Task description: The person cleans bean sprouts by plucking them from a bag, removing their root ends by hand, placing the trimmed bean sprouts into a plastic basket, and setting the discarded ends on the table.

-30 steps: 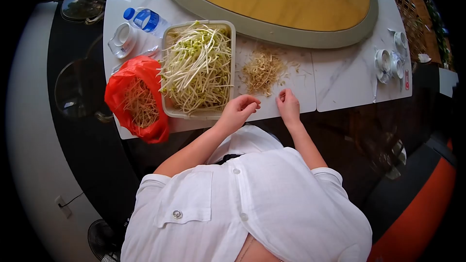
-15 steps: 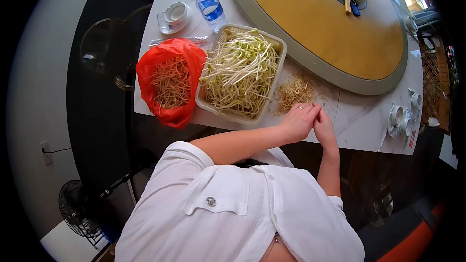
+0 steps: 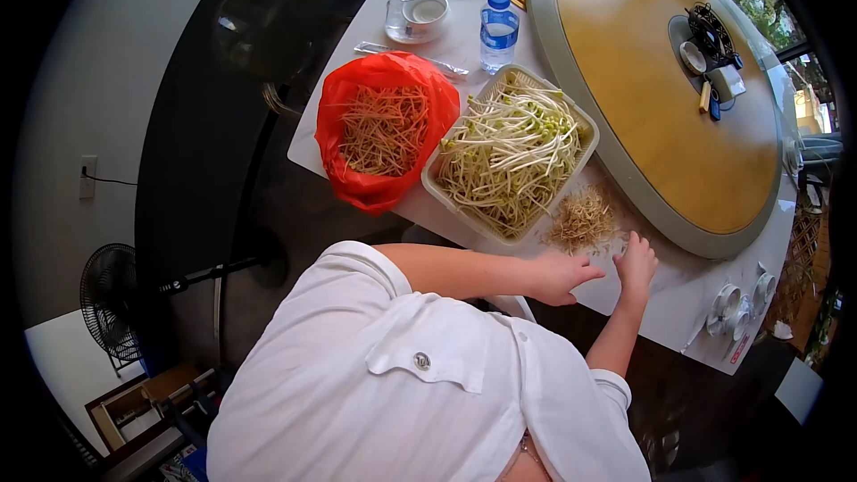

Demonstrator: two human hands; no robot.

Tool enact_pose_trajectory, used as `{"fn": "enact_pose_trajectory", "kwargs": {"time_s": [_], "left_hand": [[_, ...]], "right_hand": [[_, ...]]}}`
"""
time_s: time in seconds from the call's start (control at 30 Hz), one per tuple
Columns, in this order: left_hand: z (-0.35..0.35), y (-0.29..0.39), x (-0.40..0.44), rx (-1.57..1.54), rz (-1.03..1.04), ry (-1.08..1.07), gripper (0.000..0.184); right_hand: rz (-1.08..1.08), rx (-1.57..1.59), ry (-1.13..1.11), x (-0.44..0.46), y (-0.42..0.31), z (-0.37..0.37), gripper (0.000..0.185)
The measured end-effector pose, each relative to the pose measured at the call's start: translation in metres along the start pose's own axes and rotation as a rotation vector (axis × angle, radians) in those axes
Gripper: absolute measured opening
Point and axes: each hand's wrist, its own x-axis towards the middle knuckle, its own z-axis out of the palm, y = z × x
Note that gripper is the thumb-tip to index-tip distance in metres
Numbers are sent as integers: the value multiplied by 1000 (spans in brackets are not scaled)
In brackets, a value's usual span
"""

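My left hand [image 3: 562, 278] hovers at the table's near edge, just below a small heap of thin brown root ends [image 3: 582, 221]. Its fingers are apart, and nothing shows in them. To its right, my right hand [image 3: 636, 262] is over the marble tabletop beside the heap, fingers spread, with no held thing visible. A gap separates the two hands. Left of the heap, a pale plastic basket [image 3: 589, 137] is piled with white bean sprouts [image 3: 518, 147] with green-yellow heads. Against it stands an open red plastic bag [image 3: 336, 161] holding brownish, thinner sprouts [image 3: 386, 129].
A water bottle [image 3: 499, 33] with a blue cap stands behind the basket. Cups [image 3: 425, 9] and a wrapped utensil packet [image 3: 411, 59] lie at the back left. A large round turntable [image 3: 656, 80] fills the far right; more cups [image 3: 728, 302] sit at the right edge.
My hands, together beside the heap before, have come apart, and the left has drawn back toward the table edge. The view has turned, so the table things appear farther right and lower.
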Motion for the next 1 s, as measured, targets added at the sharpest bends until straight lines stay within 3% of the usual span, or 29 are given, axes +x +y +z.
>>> {"fn": "enact_pose_trajectory", "kwargs": {"time_s": [0.07, 0.13, 0.2, 0.23, 0.33, 0.4, 0.5, 0.53, 0.6, 0.63, 0.77, 0.87, 1.0], "left_hand": [[-32, 2, -24, -50, 85, -22, 39], [-73, -2, -52, -245, -8, 104, 28], [-107, -40, -80, -57, 3, 383, 15], [-132, -53, -95, -19, -122, 533, 8], [-201, -122, -147, 261, -358, 858, 9], [-238, -174, -178, 578, -455, 845, 17], [-257, -228, -200, 863, -545, 693, 37], [-258, -235, -202, 842, -529, 680, 37], [-258, -244, -200, 859, -629, 376, 36], [-253, -257, -201, 848, -641, 301, 26], [-262, -253, -215, 738, -548, 351, 11], [-286, -231, -226, 508, -636, 333, 14], [-316, -200, -230, 358, -604, 268, 15]], "right_hand": [[90, 387, -5, -5, -32, -15, 47], [72, 417, 63, -8, -45, -11, 40], [-83, 400, 318, -21, -83, -24, 32], [-83, 397, 318, -26, -106, -32, 32], [-203, 575, 432, -47, -177, -36, 26], [-411, 688, 268, -57, -222, -27, 22], [-554, 636, 44, -68, -296, 3, 16], [-599, 622, -25, -70, -317, 15, 16], [-706, 546, -67, -74, -353, 41, 15], [-686, 535, -61, -76, -367, 53, 15], [-705, 468, -156, -76, -400, 79, 13], [-649, 408, -169, -70, -407, 91, 14], [-460, 389, -120, -55, -410, 98, 17]]}}
